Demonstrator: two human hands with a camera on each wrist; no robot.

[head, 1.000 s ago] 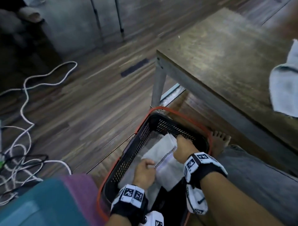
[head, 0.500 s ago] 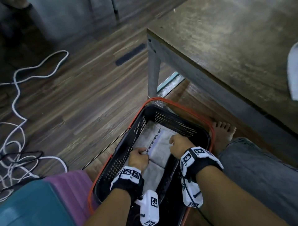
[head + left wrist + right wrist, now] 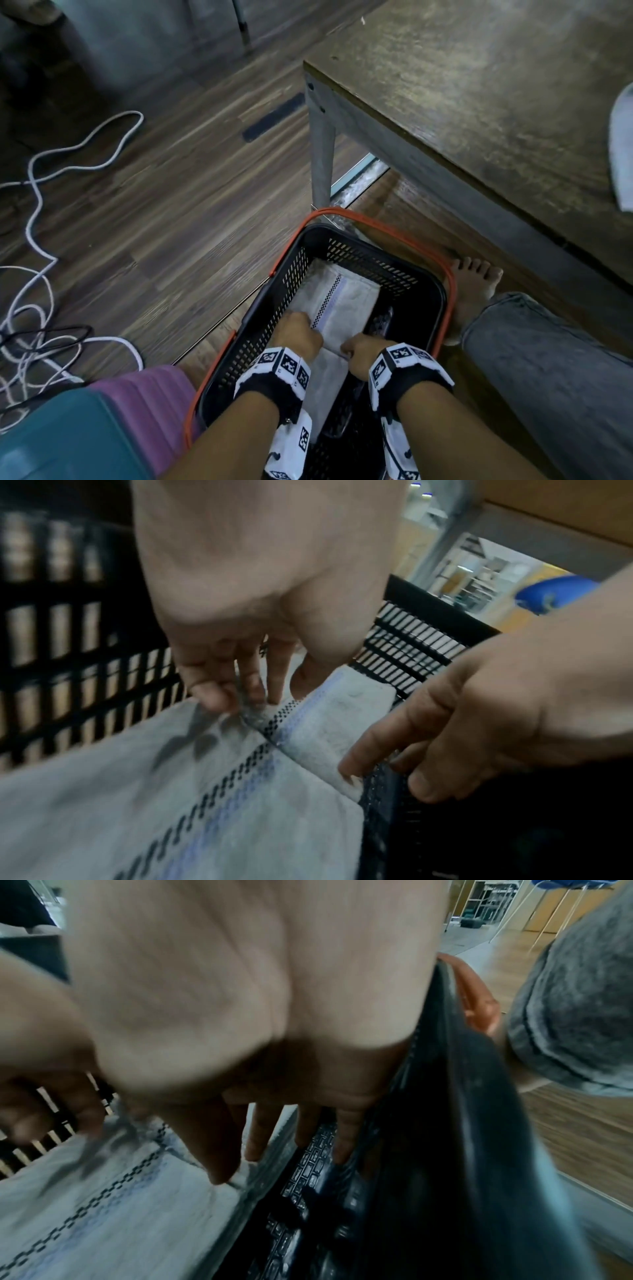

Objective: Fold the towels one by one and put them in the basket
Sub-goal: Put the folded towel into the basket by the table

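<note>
A folded white towel (image 3: 346,301) with a checked stripe lies flat inside the black mesh basket (image 3: 424,291), on top of another white towel (image 3: 325,380). My left hand (image 3: 301,325) is at the top towel's near left corner; in the left wrist view its straight fingers (image 3: 219,693) touch the cloth (image 3: 329,723). At the near right corner is my right hand (image 3: 349,347), whose extended fingertips (image 3: 222,1167) rest on the towel's right edge (image 3: 143,1199). Another white towel (image 3: 621,150) lies on the table at the far right.
The basket has an orange handle (image 3: 387,226) and stands on the wood floor beside the table leg (image 3: 322,154). The brown table (image 3: 479,102) overhangs to the right. A bare foot (image 3: 476,284) and a grey trouser leg (image 3: 548,370) flank the basket; white cables (image 3: 34,192) lie left.
The towel went from being held up over the basket to lying flat inside it. Both hands slid back toward its near end.
</note>
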